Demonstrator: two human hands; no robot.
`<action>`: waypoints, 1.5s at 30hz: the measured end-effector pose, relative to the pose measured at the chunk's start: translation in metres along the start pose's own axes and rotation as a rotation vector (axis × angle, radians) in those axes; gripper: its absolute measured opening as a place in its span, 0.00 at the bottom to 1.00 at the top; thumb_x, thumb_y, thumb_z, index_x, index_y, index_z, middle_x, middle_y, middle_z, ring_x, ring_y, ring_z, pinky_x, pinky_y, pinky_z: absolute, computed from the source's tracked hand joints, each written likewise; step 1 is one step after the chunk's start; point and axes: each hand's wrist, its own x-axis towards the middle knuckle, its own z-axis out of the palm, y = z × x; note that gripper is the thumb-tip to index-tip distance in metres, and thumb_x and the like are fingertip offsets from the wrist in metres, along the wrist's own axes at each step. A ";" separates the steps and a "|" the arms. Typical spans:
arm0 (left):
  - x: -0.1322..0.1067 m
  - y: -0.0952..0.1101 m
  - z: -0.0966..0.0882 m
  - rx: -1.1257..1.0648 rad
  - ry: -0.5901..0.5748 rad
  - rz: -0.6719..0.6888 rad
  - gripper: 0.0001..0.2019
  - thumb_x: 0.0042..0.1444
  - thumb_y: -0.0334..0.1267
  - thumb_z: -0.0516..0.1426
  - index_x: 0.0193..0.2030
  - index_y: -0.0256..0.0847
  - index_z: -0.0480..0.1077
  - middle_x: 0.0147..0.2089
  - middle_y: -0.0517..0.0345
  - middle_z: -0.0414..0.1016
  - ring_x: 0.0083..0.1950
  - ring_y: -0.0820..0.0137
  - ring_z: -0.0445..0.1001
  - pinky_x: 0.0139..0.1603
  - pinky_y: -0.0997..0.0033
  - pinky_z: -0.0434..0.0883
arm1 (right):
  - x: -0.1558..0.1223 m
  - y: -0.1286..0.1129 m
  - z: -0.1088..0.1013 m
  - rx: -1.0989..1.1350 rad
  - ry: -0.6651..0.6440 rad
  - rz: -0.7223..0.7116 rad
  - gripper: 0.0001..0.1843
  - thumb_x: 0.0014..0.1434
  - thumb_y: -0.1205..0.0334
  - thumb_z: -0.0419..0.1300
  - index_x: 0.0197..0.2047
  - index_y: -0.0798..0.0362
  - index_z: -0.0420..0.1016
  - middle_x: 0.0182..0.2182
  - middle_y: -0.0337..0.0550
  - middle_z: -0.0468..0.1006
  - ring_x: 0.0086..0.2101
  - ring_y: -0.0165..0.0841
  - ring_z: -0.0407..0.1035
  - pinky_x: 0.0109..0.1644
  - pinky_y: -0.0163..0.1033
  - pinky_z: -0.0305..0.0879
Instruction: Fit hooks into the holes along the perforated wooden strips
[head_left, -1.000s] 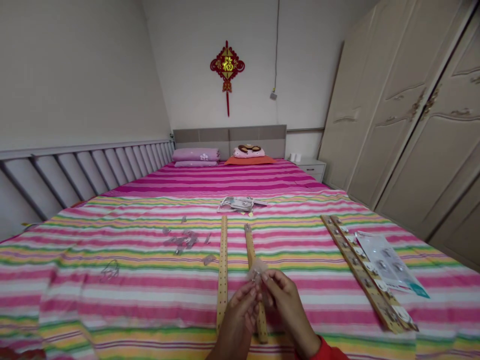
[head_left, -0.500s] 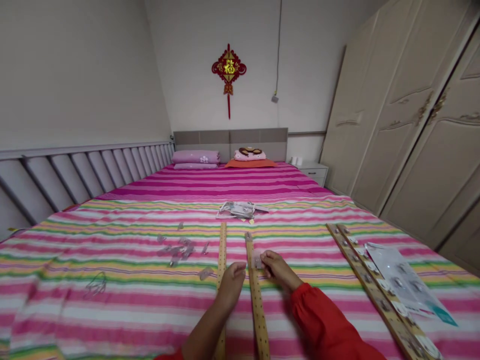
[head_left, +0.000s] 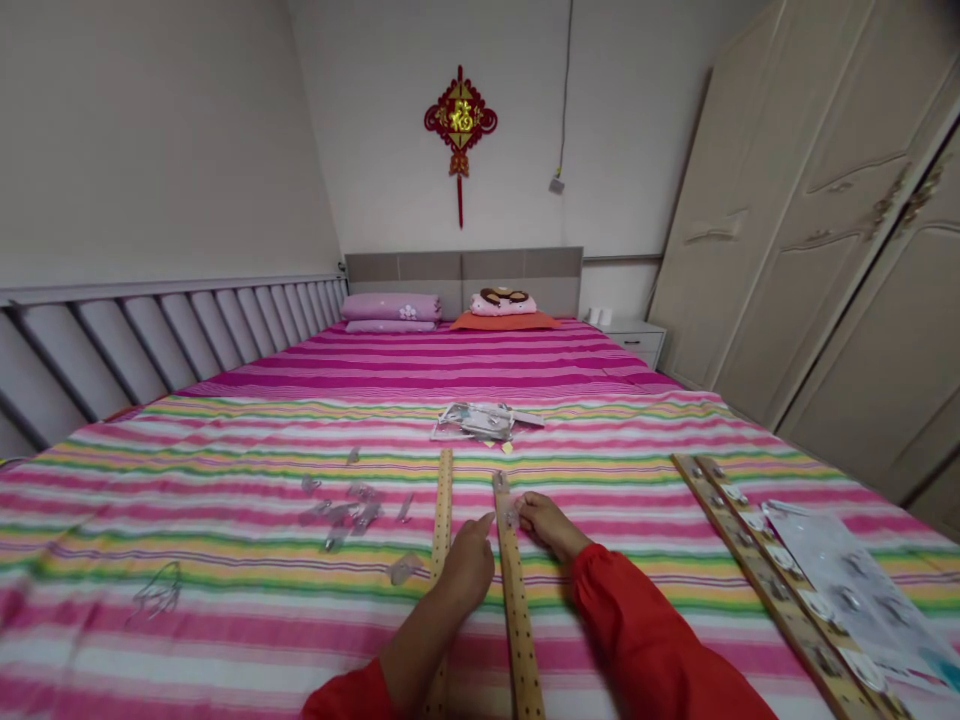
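Two perforated wooden strips lie side by side on the striped bedspread, the left strip and the right strip. My left hand rests between them, its index finger stretched toward the right strip and the other fingers curled. My right hand pinches a small clear plastic piece against the right strip near its far end. Both sleeves are red.
Several clear plastic pieces lie scattered to the left. Opened packaging sits beyond the strips. At the right lie two more strips fitted with pieces and a plastic bag. A wardrobe stands along the right.
Both hands moved from near my body out along the right strip. The clear piece, held up in both hands before, now sits pressed on the strip under my right fingers.
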 end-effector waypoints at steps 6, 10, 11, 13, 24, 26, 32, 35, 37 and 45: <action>0.005 0.006 -0.002 0.090 -0.053 -0.031 0.29 0.55 0.22 0.43 0.65 0.34 0.59 0.54 0.42 0.69 0.56 0.63 0.68 0.57 0.70 0.63 | 0.000 -0.001 0.001 -0.009 -0.005 0.029 0.11 0.49 0.56 0.55 0.22 0.48 0.55 0.08 0.24 0.54 0.10 0.21 0.42 0.17 0.32 0.33; 0.004 0.010 -0.005 0.159 -0.099 -0.034 0.30 0.56 0.23 0.43 0.66 0.39 0.58 0.50 0.44 0.69 0.53 0.63 0.69 0.55 0.69 0.64 | 0.001 0.000 0.002 -0.013 0.006 0.041 0.11 0.49 0.56 0.54 0.22 0.48 0.55 0.09 0.23 0.53 0.10 0.21 0.42 0.17 0.32 0.33; 0.004 0.011 -0.006 0.172 -0.106 -0.037 0.30 0.56 0.23 0.43 0.66 0.41 0.58 0.49 0.45 0.69 0.52 0.63 0.69 0.55 0.68 0.64 | 0.001 0.000 0.002 -0.016 0.008 0.044 0.11 0.49 0.56 0.54 0.22 0.48 0.55 0.08 0.23 0.53 0.10 0.21 0.42 0.17 0.32 0.34; 0.004 0.013 -0.006 0.189 -0.116 -0.039 0.30 0.56 0.24 0.43 0.65 0.43 0.58 0.48 0.46 0.69 0.52 0.62 0.68 0.54 0.68 0.64 | 0.001 0.001 0.002 -0.022 0.010 0.048 0.11 0.49 0.57 0.54 0.22 0.48 0.55 0.08 0.23 0.54 0.10 0.21 0.42 0.16 0.32 0.34; 0.009 0.020 -0.007 0.287 -0.153 -0.059 0.24 0.60 0.36 0.46 0.63 0.49 0.60 0.46 0.49 0.67 0.51 0.61 0.68 0.52 0.65 0.65 | 0.005 0.004 0.002 -0.053 0.023 0.048 0.11 0.49 0.58 0.54 0.21 0.48 0.56 0.08 0.25 0.54 0.10 0.22 0.43 0.17 0.32 0.36; 0.010 0.020 -0.007 0.277 -0.159 -0.072 0.23 0.60 0.36 0.47 0.63 0.50 0.61 0.46 0.49 0.67 0.51 0.62 0.68 0.52 0.66 0.65 | 0.006 0.006 0.002 -0.060 0.029 0.043 0.11 0.49 0.59 0.54 0.20 0.48 0.56 0.08 0.25 0.54 0.11 0.22 0.43 0.17 0.33 0.36; 0.014 0.017 -0.007 0.265 -0.170 -0.077 0.23 0.60 0.33 0.45 0.61 0.49 0.63 0.47 0.46 0.67 0.51 0.58 0.69 0.51 0.61 0.66 | 0.010 0.013 0.003 -0.094 0.069 0.015 0.12 0.48 0.59 0.55 0.20 0.49 0.56 0.09 0.25 0.54 0.12 0.22 0.44 0.18 0.33 0.38; 0.014 0.015 -0.007 0.260 -0.161 -0.067 0.24 0.60 0.34 0.46 0.63 0.49 0.61 0.47 0.47 0.68 0.52 0.59 0.68 0.51 0.62 0.66 | 0.014 0.018 0.003 -0.124 0.101 0.009 0.13 0.46 0.58 0.58 0.19 0.49 0.56 0.10 0.26 0.54 0.13 0.23 0.46 0.19 0.33 0.39; 0.013 0.015 -0.007 0.266 -0.151 -0.060 0.24 0.60 0.33 0.46 0.63 0.50 0.61 0.46 0.48 0.68 0.52 0.60 0.68 0.52 0.63 0.66 | 0.017 0.021 0.003 -0.143 0.120 0.011 0.13 0.46 0.58 0.59 0.19 0.49 0.57 0.10 0.26 0.54 0.14 0.23 0.47 0.19 0.33 0.39; 0.011 0.016 -0.007 0.315 -0.141 -0.057 0.25 0.59 0.29 0.44 0.62 0.50 0.62 0.48 0.48 0.68 0.52 0.60 0.69 0.53 0.62 0.66 | 0.021 0.025 0.002 -0.185 0.162 0.032 0.14 0.44 0.58 0.62 0.17 0.50 0.61 0.09 0.29 0.55 0.15 0.25 0.50 0.19 0.34 0.41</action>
